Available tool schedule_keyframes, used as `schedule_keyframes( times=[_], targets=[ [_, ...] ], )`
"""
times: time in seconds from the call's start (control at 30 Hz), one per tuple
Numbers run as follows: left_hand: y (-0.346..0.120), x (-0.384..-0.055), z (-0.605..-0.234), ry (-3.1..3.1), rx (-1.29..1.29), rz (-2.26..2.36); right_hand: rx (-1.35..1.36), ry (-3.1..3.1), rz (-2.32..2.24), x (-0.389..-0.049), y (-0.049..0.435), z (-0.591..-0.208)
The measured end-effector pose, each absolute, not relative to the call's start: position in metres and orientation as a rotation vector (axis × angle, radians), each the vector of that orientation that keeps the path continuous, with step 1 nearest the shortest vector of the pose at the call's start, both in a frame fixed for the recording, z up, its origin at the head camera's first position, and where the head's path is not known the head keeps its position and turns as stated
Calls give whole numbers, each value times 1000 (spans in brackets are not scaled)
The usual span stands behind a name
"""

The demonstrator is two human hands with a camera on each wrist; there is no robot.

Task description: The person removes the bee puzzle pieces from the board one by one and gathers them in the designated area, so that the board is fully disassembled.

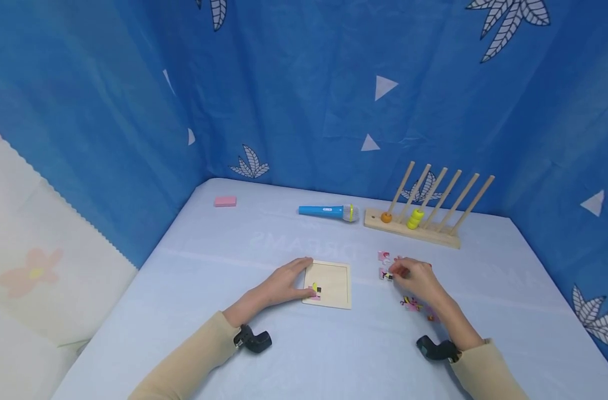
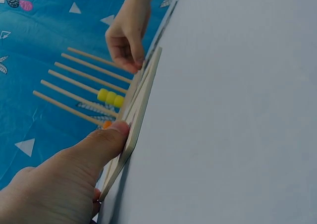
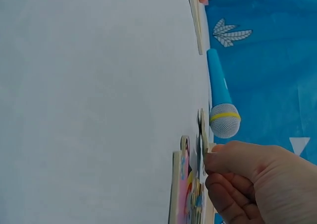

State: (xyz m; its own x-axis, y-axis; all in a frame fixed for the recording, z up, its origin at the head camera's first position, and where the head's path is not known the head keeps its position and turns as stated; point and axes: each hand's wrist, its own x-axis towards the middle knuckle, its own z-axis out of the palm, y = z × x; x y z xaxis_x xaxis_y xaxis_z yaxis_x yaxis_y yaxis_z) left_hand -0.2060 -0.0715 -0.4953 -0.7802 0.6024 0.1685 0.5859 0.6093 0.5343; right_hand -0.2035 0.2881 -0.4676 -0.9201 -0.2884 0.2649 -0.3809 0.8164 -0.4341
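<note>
A shallow wooden puzzle tray (image 1: 334, 283) lies on the table, with one pink and yellow puzzle piece (image 1: 314, 289) in its near left corner. My left hand (image 1: 282, 284) holds the tray by its left side, the thumb over that corner piece. In the left wrist view, the thumb (image 2: 106, 140) presses on the tray's rim (image 2: 143, 102). To the right of the tray, my right hand (image 1: 418, 278) pinches a thin puzzle piece (image 3: 204, 127) between thumb and fingers. Beside its fingertips lie further pieces (image 1: 384, 256), partly hidden by the hand; others (image 1: 410, 303) lie nearer, by the wrist.
Along the back of the table are a pink block (image 1: 225, 201), a blue toy microphone (image 1: 329, 212) and a wooden peg rack (image 1: 414, 231) with tall pegs, an orange bead and yellow beads. A blue curtain (image 1: 304, 100) hangs behind the table.
</note>
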Motion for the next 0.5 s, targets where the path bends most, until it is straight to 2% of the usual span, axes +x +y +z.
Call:
schedule_keyframes(
  times=[0.27,0.5],
  targets=[
    [-71,-205,-494,2805,1021,894,551,-2819,729,-206,290,-469],
    [-71,-204,-493,2789,1024,891,587,-2740,827,-201,272,-446]
  ],
)
